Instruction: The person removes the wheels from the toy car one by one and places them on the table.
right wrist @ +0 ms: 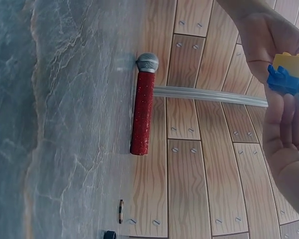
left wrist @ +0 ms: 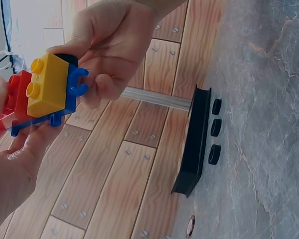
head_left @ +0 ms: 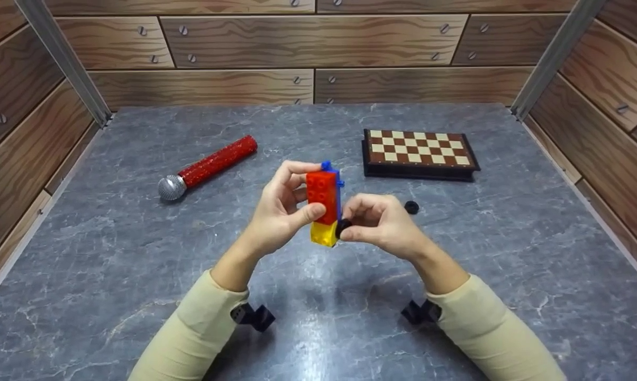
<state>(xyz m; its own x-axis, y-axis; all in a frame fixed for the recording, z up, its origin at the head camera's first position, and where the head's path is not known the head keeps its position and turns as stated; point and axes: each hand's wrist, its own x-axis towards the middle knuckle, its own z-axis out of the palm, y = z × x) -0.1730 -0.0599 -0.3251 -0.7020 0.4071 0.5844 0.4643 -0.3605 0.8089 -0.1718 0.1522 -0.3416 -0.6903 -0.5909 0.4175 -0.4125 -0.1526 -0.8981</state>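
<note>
Between both hands is a toy car of building blocks: a red brick [head_left: 321, 191] and a yellow brick [left wrist: 47, 87] on a blue base [right wrist: 283, 81] with small pegs and a hook. My left hand [head_left: 279, 211] grips the car from the left, thumb on the red brick, with the yellow end pointing down. At the yellow end, my right hand [head_left: 384, 225] pinches a small black wheel [head_left: 343, 228] against the side of the blue base. Part of that wheel is hidden by the fingers.
A red glittery microphone [head_left: 218, 161] lies at the back left. The checkered chess box [head_left: 419, 151] sits at the back right, three loose black wheels [left wrist: 216, 127] beside it. A small ring [left wrist: 190, 226] is on the table [head_left: 112, 254]. Wood-patterned walls [head_left: 313, 42] surround it.
</note>
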